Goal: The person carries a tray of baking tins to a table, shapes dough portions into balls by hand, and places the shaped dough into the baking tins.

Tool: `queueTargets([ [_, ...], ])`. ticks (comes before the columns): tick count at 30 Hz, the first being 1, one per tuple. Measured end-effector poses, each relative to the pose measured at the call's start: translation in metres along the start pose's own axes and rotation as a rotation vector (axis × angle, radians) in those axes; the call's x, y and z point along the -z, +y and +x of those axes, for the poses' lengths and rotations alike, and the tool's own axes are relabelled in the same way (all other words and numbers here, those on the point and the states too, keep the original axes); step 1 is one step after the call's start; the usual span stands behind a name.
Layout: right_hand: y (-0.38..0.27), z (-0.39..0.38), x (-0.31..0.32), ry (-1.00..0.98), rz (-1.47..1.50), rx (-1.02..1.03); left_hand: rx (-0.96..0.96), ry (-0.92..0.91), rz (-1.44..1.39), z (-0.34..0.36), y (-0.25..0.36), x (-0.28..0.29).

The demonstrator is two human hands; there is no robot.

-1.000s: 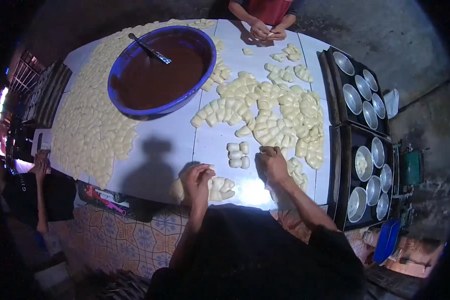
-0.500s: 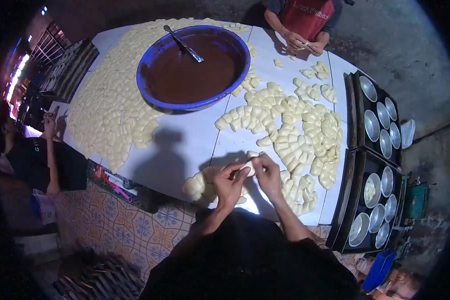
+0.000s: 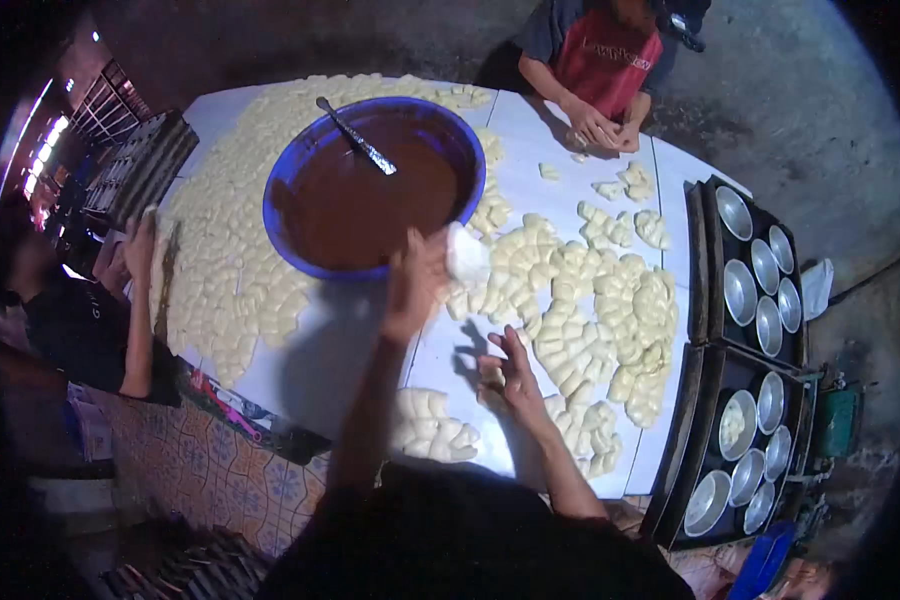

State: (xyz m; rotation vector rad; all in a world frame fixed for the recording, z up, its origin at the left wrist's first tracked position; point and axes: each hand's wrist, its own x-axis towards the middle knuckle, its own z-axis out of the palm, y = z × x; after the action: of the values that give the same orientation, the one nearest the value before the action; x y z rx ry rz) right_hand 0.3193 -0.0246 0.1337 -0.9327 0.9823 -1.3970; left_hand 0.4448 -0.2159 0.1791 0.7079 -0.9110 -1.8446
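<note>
My left hand (image 3: 417,285) reaches forward beside the near right rim of the blue basin (image 3: 277,215), blurred by motion. A white piece of dough (image 3: 467,254) is held at its fingers, above the table. My right hand (image 3: 512,378) is lower and further right, fingers spread and nothing in them, over the white tabletop (image 3: 560,120). Close to my body, left of the right forearm, lies a cluster of dough pieces (image 3: 432,428). Larger groups of shaped dough (image 3: 580,345) spread to the right of my right hand.
Brown filling (image 3: 370,205) with a metal-handled utensil (image 3: 355,135) fills the basin. Many dough pieces (image 3: 220,270) cover the table's left side. Dark trays with round tins (image 3: 740,290) stand at the right. One person (image 3: 600,125) works across the table, another (image 3: 90,320) at the left.
My hands have parted from pinching a dough piece together. The left has swung forward with the white dough; the right has let go and opened. The view has shifted, so the table appears lower.
</note>
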Motion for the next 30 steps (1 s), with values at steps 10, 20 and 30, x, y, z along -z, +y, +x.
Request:
queueTargets([
  [10,0.028,-0.003,0.024,0.116,0.175,-0.036,-0.18,0.142,1.291,0.081,0.025,0.038],
  [20,0.027,0.018,-0.001,0.186,0.846,-0.285,0.578,-0.055,-0.217,-0.07,-0.016,-0.009],
  [30,-0.001,-0.027,-0.022,0.173,-0.761,0.334,0.004,0.046,0.564,-0.17,-0.033,-0.022],
])
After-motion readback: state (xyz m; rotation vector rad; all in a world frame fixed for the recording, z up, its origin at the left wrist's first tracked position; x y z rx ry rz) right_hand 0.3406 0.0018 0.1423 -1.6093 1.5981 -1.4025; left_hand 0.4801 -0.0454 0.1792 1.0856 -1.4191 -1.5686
